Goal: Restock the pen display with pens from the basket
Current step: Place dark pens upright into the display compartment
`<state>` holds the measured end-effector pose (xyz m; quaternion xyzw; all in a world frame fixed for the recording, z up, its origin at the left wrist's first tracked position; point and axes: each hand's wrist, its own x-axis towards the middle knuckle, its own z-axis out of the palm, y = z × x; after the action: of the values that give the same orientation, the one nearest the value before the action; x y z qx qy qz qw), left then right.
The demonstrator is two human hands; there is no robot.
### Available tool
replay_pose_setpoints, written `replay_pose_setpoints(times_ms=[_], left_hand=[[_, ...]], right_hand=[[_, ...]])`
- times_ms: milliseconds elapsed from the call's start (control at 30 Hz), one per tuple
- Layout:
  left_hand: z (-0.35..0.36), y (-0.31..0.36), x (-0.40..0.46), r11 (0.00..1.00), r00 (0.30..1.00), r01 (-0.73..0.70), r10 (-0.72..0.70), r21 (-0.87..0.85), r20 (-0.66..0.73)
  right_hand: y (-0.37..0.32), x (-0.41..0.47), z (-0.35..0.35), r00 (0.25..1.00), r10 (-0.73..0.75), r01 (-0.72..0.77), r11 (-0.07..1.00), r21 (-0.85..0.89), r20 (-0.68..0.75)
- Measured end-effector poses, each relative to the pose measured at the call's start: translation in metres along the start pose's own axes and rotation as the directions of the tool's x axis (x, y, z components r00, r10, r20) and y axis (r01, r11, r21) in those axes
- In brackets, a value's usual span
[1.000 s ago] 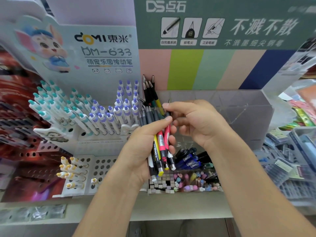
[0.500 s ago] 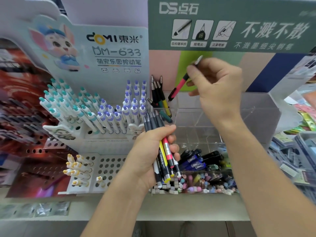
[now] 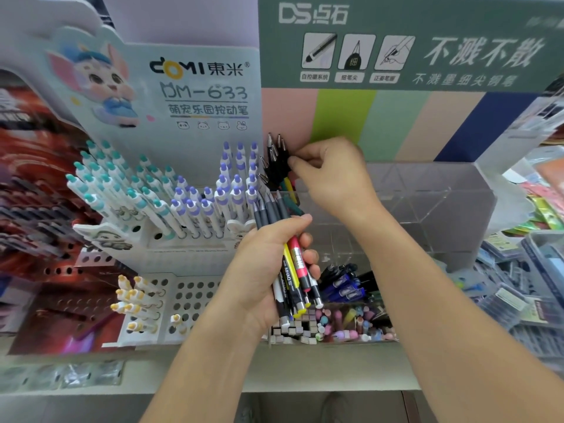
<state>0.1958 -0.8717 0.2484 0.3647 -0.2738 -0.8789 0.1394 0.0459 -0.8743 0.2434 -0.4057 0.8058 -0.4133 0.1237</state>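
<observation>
Your right hand (image 3: 331, 175) has dropped from above to the upright black pens (image 3: 276, 161) at the clear display (image 3: 427, 206), fingers apparently pinching one. Left hand (image 3: 268, 270) grips the pen bundle (image 3: 293, 267). Risk: toppling neighbours, bundle slipping. Left: crowded white pen rack (image 3: 183, 248).

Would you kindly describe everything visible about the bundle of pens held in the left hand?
The bundle of pens is a fistful of slim, plastic-looking pens gripped by the left hand, whose fingers curl round the middle. Grey tapered tips fan upward above the fist; clicker ends point down. A yellow, a red-pink and a white barrel show, with dark printing. The bundle stands nearly upright, before the clear acrylic bin.
</observation>
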Motion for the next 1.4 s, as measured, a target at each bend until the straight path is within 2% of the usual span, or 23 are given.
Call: replay_pose_setpoints(times_ms=[100,167,267,333,467,600,733,900,1000,1100,1167,1233,1300,1400], left_hand=[[0.000,0.002,0.002,1.000,1.000,0.004,-0.004,0.010,0.000],[0.002,0.003,0.002,1.000,1.000,-0.001,0.001,0.023,0.017],[0.008,0.004,0.002,0.998,0.997,-0.009,0.004,0.067,0.075],[0.011,0.004,0.003,0.995,0.996,-0.022,0.012,0.100,0.090],[0.016,0.004,0.005,0.992,0.997,-0.014,0.003,0.125,0.082],[0.019,0.001,0.008,0.990,0.999,-0.018,0.013,0.141,0.038],[0.016,0.000,0.011,0.974,0.994,-0.093,0.102,0.206,-0.034],[0.013,0.001,0.005,0.978,0.997,-0.076,0.078,0.194,-0.004],[0.008,0.002,0.001,0.978,0.996,-0.086,0.085,0.193,0.016],[0.004,0.004,-0.003,0.981,0.997,-0.082,0.080,0.177,0.018],[0.002,0.006,-0.006,0.985,0.996,-0.083,0.079,0.148,0.034],[-0.001,0.009,-0.008,0.987,0.996,-0.090,0.086,0.131,0.040],[-0.005,0.011,-0.009,0.982,0.995,-0.101,0.099,0.162,0.021],[-0.009,0.010,-0.011,0.973,0.994,-0.112,0.111,0.201,0.013]], right_hand=[[-0.009,-0.015,-0.024,0.998,0.048,-0.042,0.991,0.131,-0.039],[-0.014,-0.031,-0.042,0.996,0.074,-0.068,0.990,0.123,-0.045],[-0.024,-0.052,-0.054,0.946,0.197,-0.232,0.966,0.112,0.257],[-0.023,-0.056,-0.052,0.916,0.220,-0.297,0.935,0.196,0.336],[-0.013,-0.052,-0.047,0.889,0.333,-0.426,0.852,0.305,0.314],[-0.012,-0.048,-0.043,0.894,0.377,-0.430,0.873,0.229,0.242],[-0.014,-0.045,-0.043,0.879,0.366,-0.428,0.887,0.170,0.305],[-0.009,-0.043,-0.034,0.822,0.417,-0.547,0.767,0.334,0.389],[-0.007,-0.045,-0.033,0.808,0.430,-0.588,0.622,0.517,0.403],[-0.012,-0.045,-0.036,0.860,0.380,-0.496,0.466,0.733,0.341],[-0.016,-0.041,-0.037,0.911,0.335,-0.373,0.427,0.824,0.239],[-0.018,-0.034,-0.039,0.953,0.290,-0.217,0.457,0.862,0.086],[-0.018,-0.026,-0.041,0.974,0.218,-0.071,0.536,0.841,-0.057],[-0.015,-0.016,-0.043,0.971,0.067,0.117,0.705,0.700,-0.230]])
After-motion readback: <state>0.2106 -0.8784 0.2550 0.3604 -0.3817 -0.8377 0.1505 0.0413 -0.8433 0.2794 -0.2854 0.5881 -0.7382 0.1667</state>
